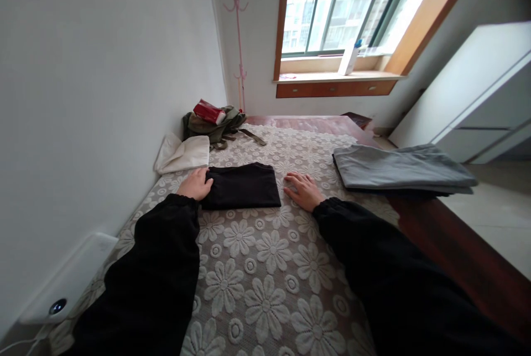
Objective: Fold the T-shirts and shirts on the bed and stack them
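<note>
Sitting flat on the flower-patterned bedspread (265, 267) is a folded black garment (243, 185), squared off into a neat rectangle with pretty clean edges, plain dark fabric with no print that I can make out. From the head view it lies right between the two hands. The left hand (194, 184) rests on its left edge, fingers loosely curled and touching the cloth, not pinching it as far as I can tell. The right hand (304, 190) lies palm down on the bedspread just beside the garment's right edge, fingers spread flat, holding nothing. Both arms are in black sleeves. Off to the right a folded grey garment (398, 171) sits near the bed's edge, and up by the wall there's a white cloth (185, 154) and an olive bag (218, 126).
</note>
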### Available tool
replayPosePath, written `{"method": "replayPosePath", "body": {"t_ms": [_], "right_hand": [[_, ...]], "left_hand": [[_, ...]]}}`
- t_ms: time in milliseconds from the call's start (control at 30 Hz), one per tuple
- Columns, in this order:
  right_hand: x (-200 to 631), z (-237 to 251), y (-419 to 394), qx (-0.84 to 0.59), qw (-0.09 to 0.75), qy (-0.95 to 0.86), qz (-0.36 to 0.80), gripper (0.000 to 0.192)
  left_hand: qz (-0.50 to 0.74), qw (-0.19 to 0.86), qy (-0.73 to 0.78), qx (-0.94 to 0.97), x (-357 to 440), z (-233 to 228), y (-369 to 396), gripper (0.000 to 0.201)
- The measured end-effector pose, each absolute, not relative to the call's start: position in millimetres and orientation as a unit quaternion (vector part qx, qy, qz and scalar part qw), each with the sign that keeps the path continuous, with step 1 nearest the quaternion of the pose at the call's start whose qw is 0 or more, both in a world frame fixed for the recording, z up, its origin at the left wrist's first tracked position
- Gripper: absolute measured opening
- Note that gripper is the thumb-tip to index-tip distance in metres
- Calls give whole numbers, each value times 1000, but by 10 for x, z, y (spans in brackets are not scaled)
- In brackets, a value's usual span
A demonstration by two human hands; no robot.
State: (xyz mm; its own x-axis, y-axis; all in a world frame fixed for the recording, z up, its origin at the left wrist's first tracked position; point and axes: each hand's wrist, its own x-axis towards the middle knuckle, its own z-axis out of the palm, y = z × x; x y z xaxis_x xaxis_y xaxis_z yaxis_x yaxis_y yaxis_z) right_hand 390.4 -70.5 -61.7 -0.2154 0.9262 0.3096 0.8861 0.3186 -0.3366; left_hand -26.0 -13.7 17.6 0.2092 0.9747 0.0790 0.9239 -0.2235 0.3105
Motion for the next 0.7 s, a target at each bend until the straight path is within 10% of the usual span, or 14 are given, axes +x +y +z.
{"method": "replayPosePath", "body": {"t_ms": [367, 700], "right_hand": [[3705, -268, -795, -532, 283, -796, 58, 37], [1618, 234, -814, -494, 170, -833, 183, 62]], "left_hand": [[173, 70, 652, 735, -610, -197, -484, 41], [188, 110, 660, 719, -391, -156, -568, 44]]}}
